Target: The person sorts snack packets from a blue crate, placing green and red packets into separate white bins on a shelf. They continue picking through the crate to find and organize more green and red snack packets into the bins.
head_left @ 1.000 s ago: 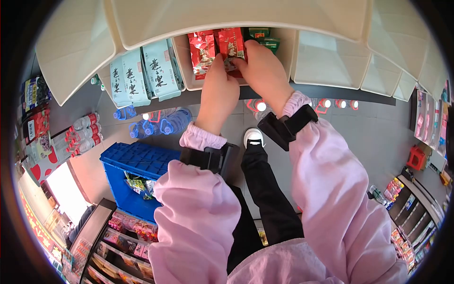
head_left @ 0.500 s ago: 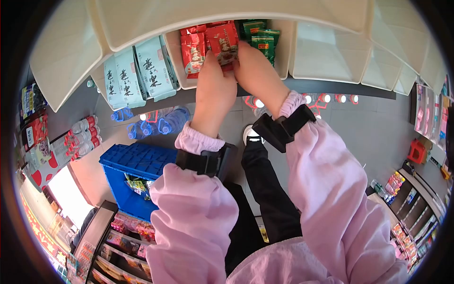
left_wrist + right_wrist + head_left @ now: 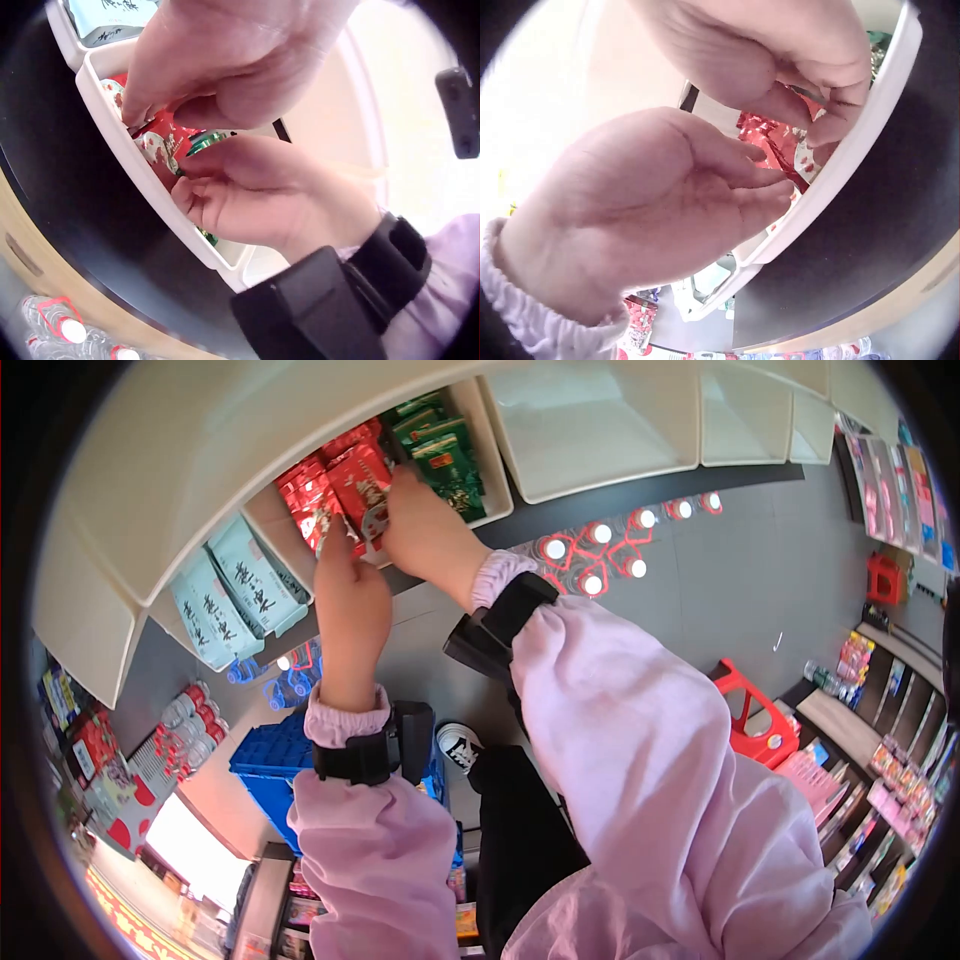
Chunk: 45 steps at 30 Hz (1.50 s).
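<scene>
Red packets [image 3: 360, 480] stand in a white bin [image 3: 493, 510], with green packets [image 3: 445, 465] on their right. My right hand [image 3: 430, 535] pinches the edge of the right-hand red packet; in the right wrist view the right hand [image 3: 802, 60] has its thumb and fingers around the packet [image 3: 808, 154]. My left hand [image 3: 350, 595] is at the front of the left red packets. In the left wrist view the left hand [image 3: 225, 67] has thumb and fingertips closed at a red packet's edge, and the right hand [image 3: 277, 191] lies beside it.
Pale blue packs [image 3: 250, 585] fill the bin to the left. More white bins [image 3: 600, 435] line the shelf to the right. Below are bottles with red handles [image 3: 592, 582], a blue crate [image 3: 270, 760], a red stool [image 3: 755, 725] and low racks.
The head view has turned, so the bins stand tilted and further left. Both hands remain at the red packets; more of the green packets shows, and the red stool has come into view.
</scene>
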Each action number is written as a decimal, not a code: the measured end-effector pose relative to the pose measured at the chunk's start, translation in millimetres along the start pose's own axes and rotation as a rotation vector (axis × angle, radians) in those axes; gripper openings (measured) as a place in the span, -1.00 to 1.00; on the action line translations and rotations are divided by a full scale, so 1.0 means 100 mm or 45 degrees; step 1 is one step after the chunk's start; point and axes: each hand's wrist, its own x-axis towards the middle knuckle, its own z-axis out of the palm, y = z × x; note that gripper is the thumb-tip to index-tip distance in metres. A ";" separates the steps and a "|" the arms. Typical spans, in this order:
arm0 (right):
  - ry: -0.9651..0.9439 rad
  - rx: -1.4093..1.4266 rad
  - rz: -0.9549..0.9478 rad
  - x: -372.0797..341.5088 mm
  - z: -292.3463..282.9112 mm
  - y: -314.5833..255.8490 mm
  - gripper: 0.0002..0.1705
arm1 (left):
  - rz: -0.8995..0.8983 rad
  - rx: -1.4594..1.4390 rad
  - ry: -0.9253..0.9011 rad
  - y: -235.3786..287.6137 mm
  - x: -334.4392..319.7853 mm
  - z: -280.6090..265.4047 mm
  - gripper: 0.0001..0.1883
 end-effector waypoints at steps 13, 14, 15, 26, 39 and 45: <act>0.401 0.076 0.076 -0.27 -0.37 0.08 -0.35 | -0.529 -0.879 -0.343 0.36 0.49 0.51 -0.68; 0.339 0.078 0.148 -0.23 -0.36 0.10 -0.34 | -0.529 -0.875 -0.378 0.30 0.52 0.51 -0.67; 0.279 0.082 0.224 -0.20 -0.40 0.07 -0.34 | -0.530 -0.871 -0.418 0.34 0.53 0.49 -0.67; 0.299 -0.046 0.137 -0.27 -0.42 0.13 -0.57 | -0.581 -0.904 -0.346 0.38 0.57 0.30 -0.77; 0.460 -0.159 0.046 0.00 -0.46 0.07 -0.42 | -0.906 -0.898 -0.566 0.39 1.34 0.46 -0.83; 0.474 -0.128 0.059 -0.04 -0.41 0.08 -0.43 | -0.842 -0.949 -0.782 -0.27 1.82 0.40 -0.75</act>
